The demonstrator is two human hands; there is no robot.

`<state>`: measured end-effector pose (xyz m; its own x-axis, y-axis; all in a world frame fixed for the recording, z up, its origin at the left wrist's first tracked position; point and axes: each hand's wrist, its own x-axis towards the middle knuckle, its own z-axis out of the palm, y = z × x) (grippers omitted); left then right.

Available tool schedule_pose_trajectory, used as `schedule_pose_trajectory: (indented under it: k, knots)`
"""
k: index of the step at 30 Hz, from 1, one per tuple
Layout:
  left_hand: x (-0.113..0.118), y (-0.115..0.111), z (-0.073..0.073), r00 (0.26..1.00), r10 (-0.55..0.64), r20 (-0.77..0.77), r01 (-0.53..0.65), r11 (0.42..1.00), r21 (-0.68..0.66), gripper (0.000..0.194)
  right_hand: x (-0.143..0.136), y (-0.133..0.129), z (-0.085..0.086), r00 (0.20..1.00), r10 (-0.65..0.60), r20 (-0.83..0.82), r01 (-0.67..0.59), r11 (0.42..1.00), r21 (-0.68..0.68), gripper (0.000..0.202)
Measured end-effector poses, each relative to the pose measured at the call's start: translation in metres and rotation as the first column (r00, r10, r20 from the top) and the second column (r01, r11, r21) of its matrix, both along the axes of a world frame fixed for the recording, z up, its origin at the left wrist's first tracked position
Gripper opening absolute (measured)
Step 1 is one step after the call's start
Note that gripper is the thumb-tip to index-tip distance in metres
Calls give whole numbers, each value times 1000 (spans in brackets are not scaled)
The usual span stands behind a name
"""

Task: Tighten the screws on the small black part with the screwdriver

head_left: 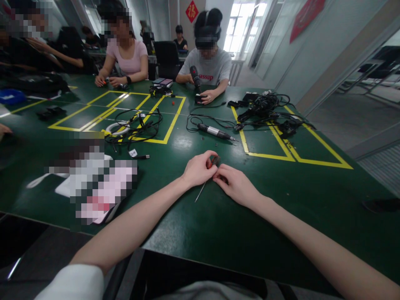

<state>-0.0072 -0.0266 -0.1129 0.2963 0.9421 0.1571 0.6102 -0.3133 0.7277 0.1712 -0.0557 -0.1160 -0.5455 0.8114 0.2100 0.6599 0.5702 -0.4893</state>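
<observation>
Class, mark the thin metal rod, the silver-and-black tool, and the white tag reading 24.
Thin metal rod (200,192), head view: middle of its exposed length.
Silver-and-black tool (213,130), head view: silver barrel.
White tag (133,153), head view: its numbered face.

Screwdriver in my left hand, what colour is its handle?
The screwdriver handle looks orange-red where it shows, partly hidden and blurred; see the head view.
</observation>
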Motion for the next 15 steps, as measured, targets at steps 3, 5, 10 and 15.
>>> schedule_pose_trajectory:
  k: [3, 5, 10, 15]
  knots:
    - [0, 1, 0, 1000, 9, 12, -9, 1000, -8, 38, 2, -3, -1, 999, 38, 22, -40, 996, 84, 15]
    - [0, 0, 0, 1000, 5, 15, -5, 1000, -12, 38, 6, -6, 1, 999, 44, 8, -45, 993, 109, 15]
    - [0, -1, 0, 1000, 7, 4, -7, 1000, -5, 38, 22, -15, 10, 991, -14, -130, 9, 999, -39, 11]
    - [0, 0, 0, 1000, 3, -2, -3, 1000, 0, 38, 39, -21, 16, 970, -77, -229, 58, 995, -86, 13]
